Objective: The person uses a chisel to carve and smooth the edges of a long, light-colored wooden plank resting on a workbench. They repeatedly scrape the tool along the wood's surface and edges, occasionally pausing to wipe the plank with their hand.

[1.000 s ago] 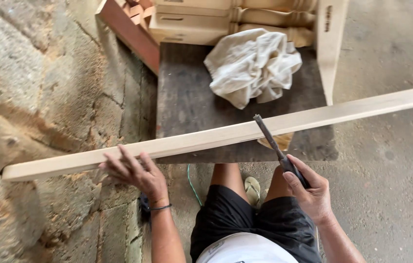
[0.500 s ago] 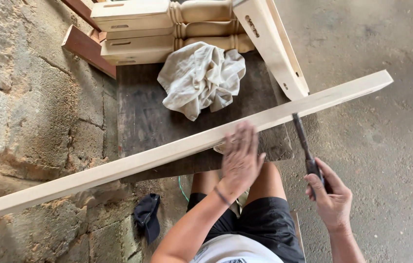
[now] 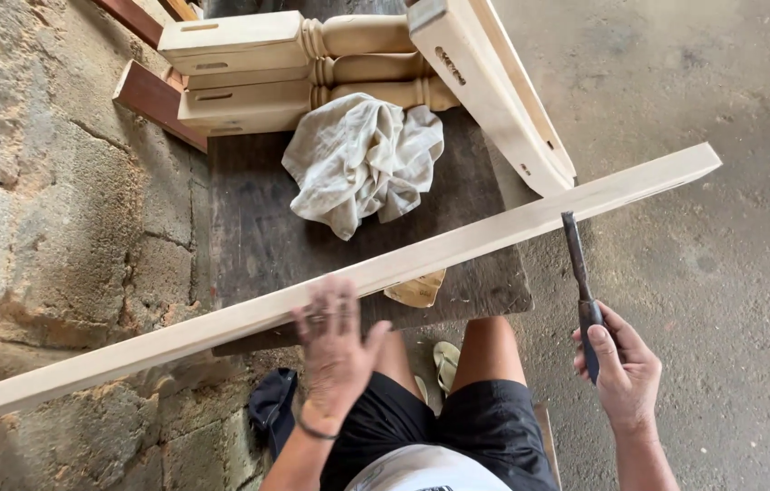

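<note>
a long pale wooden plank lies slantwise across the dark bench, beside a crumpled cloth. the left hand presses on the plank, fingers spread apart. the right hand has fingers clamped on a chisel.

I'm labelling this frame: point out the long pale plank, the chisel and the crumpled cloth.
long pale wooden plank (image 3: 494,236), head view, its upper face.
dark-handled metal chisel (image 3: 576,255), head view, its blade.
crumpled off-white cloth (image 3: 358,164), head view, its middle folds.
</note>
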